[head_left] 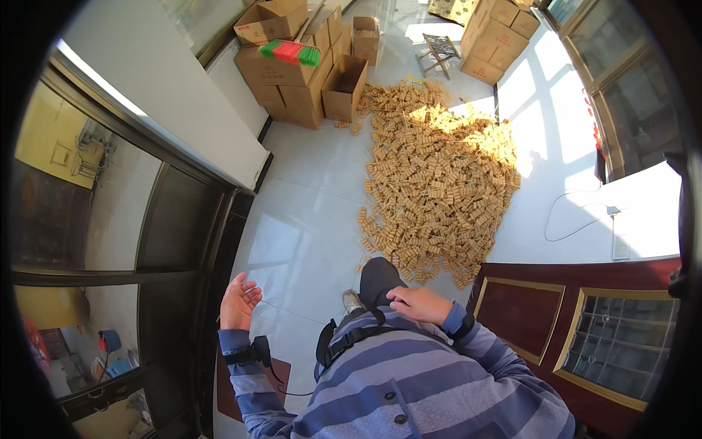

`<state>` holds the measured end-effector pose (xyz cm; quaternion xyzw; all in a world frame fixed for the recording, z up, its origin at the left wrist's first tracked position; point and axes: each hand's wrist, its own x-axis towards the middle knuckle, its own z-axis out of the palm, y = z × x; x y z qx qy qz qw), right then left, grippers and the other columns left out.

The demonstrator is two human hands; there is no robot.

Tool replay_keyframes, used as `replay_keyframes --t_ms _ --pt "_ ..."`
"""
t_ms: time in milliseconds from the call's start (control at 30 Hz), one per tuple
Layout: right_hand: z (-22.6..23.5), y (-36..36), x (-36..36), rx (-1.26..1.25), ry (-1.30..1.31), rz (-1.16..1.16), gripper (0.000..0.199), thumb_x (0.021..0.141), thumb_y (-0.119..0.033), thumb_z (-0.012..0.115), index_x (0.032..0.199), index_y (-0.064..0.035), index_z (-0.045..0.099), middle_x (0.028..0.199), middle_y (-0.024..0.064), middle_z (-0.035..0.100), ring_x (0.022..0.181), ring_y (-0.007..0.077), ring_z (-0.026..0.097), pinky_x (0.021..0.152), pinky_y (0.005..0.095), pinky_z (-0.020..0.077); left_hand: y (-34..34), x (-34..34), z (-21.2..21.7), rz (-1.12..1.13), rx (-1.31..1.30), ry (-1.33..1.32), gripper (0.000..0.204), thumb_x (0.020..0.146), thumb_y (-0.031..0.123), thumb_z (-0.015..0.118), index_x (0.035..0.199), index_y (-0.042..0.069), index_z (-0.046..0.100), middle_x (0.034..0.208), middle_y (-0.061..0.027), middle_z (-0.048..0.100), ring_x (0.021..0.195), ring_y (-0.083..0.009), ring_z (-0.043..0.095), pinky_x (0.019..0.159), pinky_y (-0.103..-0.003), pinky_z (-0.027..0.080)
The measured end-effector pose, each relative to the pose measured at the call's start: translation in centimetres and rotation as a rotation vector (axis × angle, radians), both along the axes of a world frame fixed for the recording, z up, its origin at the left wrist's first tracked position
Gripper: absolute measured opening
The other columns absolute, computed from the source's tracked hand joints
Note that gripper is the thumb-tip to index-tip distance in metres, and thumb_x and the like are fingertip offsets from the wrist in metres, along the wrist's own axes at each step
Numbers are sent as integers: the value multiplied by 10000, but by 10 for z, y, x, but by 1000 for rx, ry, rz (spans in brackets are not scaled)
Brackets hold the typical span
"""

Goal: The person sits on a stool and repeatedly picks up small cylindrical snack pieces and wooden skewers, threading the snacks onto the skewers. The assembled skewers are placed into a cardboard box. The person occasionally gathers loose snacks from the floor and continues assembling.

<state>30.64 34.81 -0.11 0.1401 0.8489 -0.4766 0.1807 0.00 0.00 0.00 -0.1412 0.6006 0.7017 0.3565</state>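
My left hand [240, 302] is raised over the pale floor beside the dark door frame. Its palm is partly turned up, the fingers are apart and loosely bent, and nothing lies in it. In front of my waist, my right hand [420, 304] is closed with its fingers curled in near my dark trouser leg [382, 278]; I see nothing held in it. Beyond my feet spreads a large heap of tan, ridged pieces [439, 186], with thin pale sticks showing among them. A black waist strap [358, 336] crosses my striped top, its loose end hanging near the right hand.
Cardboard boxes [274, 80] stand at the far left, with a red and green broom head [291, 53] on them. An open box [344, 88] stands alongside. Far off are a folding stool [441, 53] and more cartons [497, 40]. A dark red door [519, 311] is at right.
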Motion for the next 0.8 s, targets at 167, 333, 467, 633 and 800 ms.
replay_keyframes --t_ms 167,333,467,633,800 --pt "-6 33 -63 195 -15 -38 325 970 -314 574 1185 -70 586 1013 157 704 904 369 681 770 454 539 28 -53 -13 -61 30 -29 448 1032 334 536 1359 29 505 1037 -97 642 919 -226 650 837 -367 551" --pt "-43 48 -156 104 8 -14 295 969 -309 569 1133 -66 602 1014 165 699 905 378 671 768 471 531 57 -147 -16 -126 3 5 494 1040 326 515 1396 -12 464 1050 -101 622 926 -209 633 843 -362 542" --pt "-69 84 -247 92 -51 -3 302 964 -308 574 1138 -64 605 1018 163 697 918 373 669 778 463 529 92 -235 -20 -72 -55 -25 445 1027 344 545 1346 34 525 1031 -94 655 915 -216 650 838 -370 552" --pt "-53 141 -331 118 8 -134 309 965 -311 559 1149 -67 602 982 172 697 899 384 666 775 461 528 154 -338 -6 -113 -35 -55 481 1019 324 560 1377 11 493 1016 -97 644 910 -218 641 832 -372 548" --pt "-39 194 -374 134 2 -258 305 968 -329 551 1134 -81 614 970 175 693 890 400 659 766 473 520 231 -419 -17 -244 -2 -90 465 1031 325 545 1365 4 504 1023 -101 642 920 -221 645 838 -374 549"
